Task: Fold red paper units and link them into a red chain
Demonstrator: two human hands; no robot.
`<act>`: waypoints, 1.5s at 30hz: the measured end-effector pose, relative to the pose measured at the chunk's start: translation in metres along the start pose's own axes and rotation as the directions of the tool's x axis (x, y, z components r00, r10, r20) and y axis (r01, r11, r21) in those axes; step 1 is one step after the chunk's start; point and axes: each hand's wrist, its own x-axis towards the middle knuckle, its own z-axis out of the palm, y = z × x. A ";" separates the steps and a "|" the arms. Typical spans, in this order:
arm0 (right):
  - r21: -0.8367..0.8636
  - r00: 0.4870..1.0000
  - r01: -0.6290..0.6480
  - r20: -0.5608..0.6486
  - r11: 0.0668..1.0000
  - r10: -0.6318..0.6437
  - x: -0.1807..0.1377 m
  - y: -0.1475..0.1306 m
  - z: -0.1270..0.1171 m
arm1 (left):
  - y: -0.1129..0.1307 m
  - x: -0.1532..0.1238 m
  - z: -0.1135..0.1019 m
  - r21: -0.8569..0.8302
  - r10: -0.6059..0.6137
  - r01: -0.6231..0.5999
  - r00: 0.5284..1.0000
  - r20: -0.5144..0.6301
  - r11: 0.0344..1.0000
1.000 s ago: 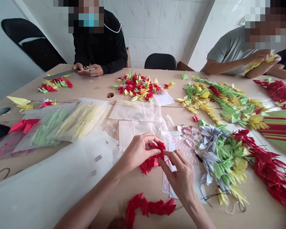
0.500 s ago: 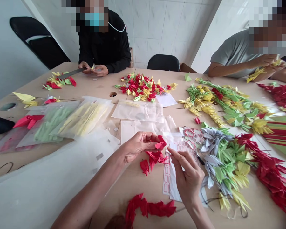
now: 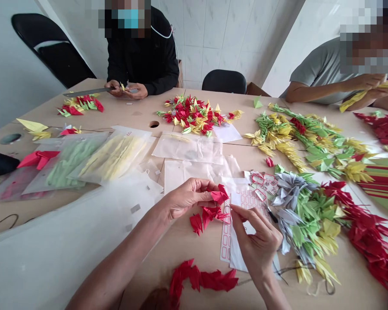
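My left hand (image 3: 186, 199) pinches a red folded paper piece (image 3: 220, 196) just above the table. A short chain of red folded pieces (image 3: 206, 216) hangs or lies right below it. My right hand (image 3: 257, 243) is closed in a pinch beside that chain, its fingertips close to the red pieces; what it holds is too small to make out. Under my right hand lies a white sheet of red-bordered stickers (image 3: 245, 204). Another red paper chain (image 3: 200, 280) lies near the table's front edge.
Clear plastic bags (image 3: 93, 161) with green and yellow paper lie at left. Piles of red, yellow, green and grey folded pieces (image 3: 310, 215) cover the right. A multicoloured pile (image 3: 194, 114) sits mid-table. Two other people sit across, folding paper; one holds a metal ruler (image 3: 87, 91).
My left hand lifted the red piece off the chain, which had been gathered between both hands. My right hand drew back slightly and closed into a pinch.
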 end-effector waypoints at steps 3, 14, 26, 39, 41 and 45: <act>0.010 1.000 0.001 0.006 1.000 -0.001 -0.001 0.001 0.000 | -0.001 0.001 -0.001 -0.003 -0.003 0.003 1.000 0.018 1.000; 0.031 0.999 0.036 -0.027 0.999 -0.035 -0.002 0.003 0.002 | 0.000 0.001 0.000 0.010 -0.009 0.009 1.000 0.002 1.000; 0.087 0.996 -0.084 0.032 0.993 0.082 -0.003 0.005 0.005 | -0.001 -0.001 0.003 0.167 0.072 -0.070 0.997 -0.008 0.984; 0.718 0.717 -0.651 0.477 0.245 0.508 -0.003 0.018 0.022 | 0.005 -0.021 0.035 0.684 0.429 -0.278 0.902 -0.055 0.674; 0.732 0.728 -0.638 0.471 0.240 0.498 -0.003 0.018 0.022 | 0.005 -0.024 0.037 0.726 0.458 -0.286 0.888 -0.045 0.625; 0.766 0.770 -0.580 0.405 0.278 0.493 -0.004 0.020 0.022 | 0.005 -0.026 0.039 0.748 0.480 -0.302 0.877 -0.025 0.591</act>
